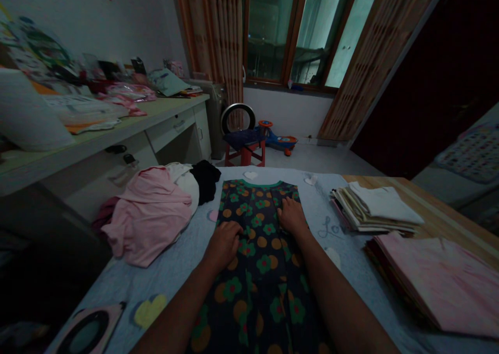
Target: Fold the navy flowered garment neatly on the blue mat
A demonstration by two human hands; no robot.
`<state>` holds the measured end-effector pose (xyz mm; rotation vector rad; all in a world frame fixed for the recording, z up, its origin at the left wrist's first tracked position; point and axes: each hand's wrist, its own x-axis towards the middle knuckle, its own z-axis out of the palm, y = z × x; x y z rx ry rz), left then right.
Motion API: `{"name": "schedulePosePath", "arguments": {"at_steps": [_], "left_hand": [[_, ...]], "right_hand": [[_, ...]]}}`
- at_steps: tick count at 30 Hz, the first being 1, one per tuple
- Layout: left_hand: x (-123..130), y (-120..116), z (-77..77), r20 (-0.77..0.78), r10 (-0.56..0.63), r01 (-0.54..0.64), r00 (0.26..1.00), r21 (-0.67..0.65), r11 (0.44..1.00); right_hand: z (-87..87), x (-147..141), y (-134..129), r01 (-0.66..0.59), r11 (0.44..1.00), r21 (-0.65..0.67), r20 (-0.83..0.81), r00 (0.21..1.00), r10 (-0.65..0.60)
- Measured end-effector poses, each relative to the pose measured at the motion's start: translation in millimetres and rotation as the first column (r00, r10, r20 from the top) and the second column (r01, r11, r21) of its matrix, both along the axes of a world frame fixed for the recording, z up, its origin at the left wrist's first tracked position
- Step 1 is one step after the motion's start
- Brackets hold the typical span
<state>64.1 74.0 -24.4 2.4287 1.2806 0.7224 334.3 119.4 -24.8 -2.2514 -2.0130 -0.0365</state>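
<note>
A dark garment [260, 263] with green flowers and orange-brown dots lies spread lengthwise in front of me. Its green-trimmed neckline points away, and its sides look folded inward along lengthwise edges. My left hand [225, 244] rests on the left side of the garment, fingers slightly bent and pointing inward. Across from it, my right hand [292, 216] lies on the upper right part, fingers apart on the cloth. The near end of the garment runs out of view between my forearms.
Left of the garment is a loose heap with a pink cloth [156, 208] and a black cloth [206, 180]. A folded stack [380, 208] and a pink folded pile [444, 281] sit right. A round-faced device [88, 330] lies near left; a red stool [245, 154] stands beyond.
</note>
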Motion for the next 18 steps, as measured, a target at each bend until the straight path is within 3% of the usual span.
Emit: {"name": "schedulePosePath", "arguments": {"at_steps": [6,18], "left_hand": [[-0.4,-1.4,0.7,0.006,-0.017,0.017,1.000,0.020,1.000],[-1.0,-1.9,-0.4,0.016,-0.010,0.010,1.000,0.007,1.000]], "right_hand": [[18.0,9.1,18.1,0.021,1.000,0.006,0.041,0.999,-0.021],[4.7,17.5,24.0,0.058,0.997,0.057,0.061,0.996,-0.062]]}}
